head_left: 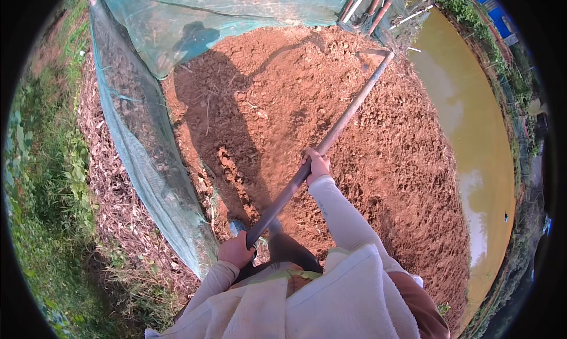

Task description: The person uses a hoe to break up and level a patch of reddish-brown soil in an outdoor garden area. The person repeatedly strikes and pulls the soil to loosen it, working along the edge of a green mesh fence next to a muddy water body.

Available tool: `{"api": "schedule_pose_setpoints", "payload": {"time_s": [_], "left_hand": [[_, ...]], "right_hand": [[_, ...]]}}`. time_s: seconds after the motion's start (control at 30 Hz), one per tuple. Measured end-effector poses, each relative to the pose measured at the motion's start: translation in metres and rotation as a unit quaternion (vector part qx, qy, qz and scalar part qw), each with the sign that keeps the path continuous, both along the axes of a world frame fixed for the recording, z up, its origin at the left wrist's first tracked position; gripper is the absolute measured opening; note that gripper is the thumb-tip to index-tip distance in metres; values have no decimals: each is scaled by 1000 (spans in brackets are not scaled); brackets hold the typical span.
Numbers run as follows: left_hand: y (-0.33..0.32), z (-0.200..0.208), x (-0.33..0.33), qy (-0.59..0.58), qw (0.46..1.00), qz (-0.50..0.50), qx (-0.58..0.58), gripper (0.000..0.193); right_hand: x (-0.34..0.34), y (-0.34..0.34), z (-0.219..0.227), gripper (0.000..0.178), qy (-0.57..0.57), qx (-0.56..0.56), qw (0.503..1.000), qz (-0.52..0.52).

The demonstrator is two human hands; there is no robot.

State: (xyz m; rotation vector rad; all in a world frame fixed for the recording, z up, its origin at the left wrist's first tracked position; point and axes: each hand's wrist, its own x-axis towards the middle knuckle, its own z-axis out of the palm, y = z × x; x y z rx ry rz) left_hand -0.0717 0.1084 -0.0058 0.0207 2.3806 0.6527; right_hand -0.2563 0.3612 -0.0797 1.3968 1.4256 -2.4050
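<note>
A long-handled hoe (348, 114) slants across the view from near my body up to the far right. My left hand (236, 250) is closed around the near end of its handle, close to my legs. Farther up the shaft, my right hand (318, 164) is wrapped around it with the arm stretched forward. The hoe's head lies at the far end, near the upper right edge of the dug soil (283, 103); how deep its blade sits I cannot tell. Both forearms wear light sleeves.
A green mesh net fence (142, 144) runs along the left and across the far side. Reddish pipes (378, 5) stand at the far right corner. Yellow-green water (466, 132) borders the soil on the right. Dry leaves (118, 203) and grass (47, 232) lie beyond the left net.
</note>
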Motion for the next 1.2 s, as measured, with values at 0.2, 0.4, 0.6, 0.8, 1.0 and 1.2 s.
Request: {"api": "schedule_pose_setpoints", "payload": {"time_s": [0.2, 0.4, 0.6, 0.8, 1.0, 1.2], "left_hand": [[-15, -16, 60, -176, 982, -12, 66, 44], [-149, 46, 162, -133, 990, 26, -43, 32], [-208, 69, 213, -77, 975, -27, -208, 17], [-100, -14, 123, -36, 990, -19, -136, 17], [17, -13, 36, -66, 997, -12, -23, 25], [-35, -21, 82, -176, 982, -46, -40, 23]], "right_hand": [[87, -10, -124, 43, -160, 131, 975, 76], [201, -129, -34, 25, -218, -241, 943, 69], [233, -156, -2, 18, -302, -417, 839, 177], [151, -62, -23, 12, -108, -307, 943, 70], [68, 15, -35, 25, -87, -21, 996, -6], [161, 2, -170, 27, -115, 30, 983, 139]]}}
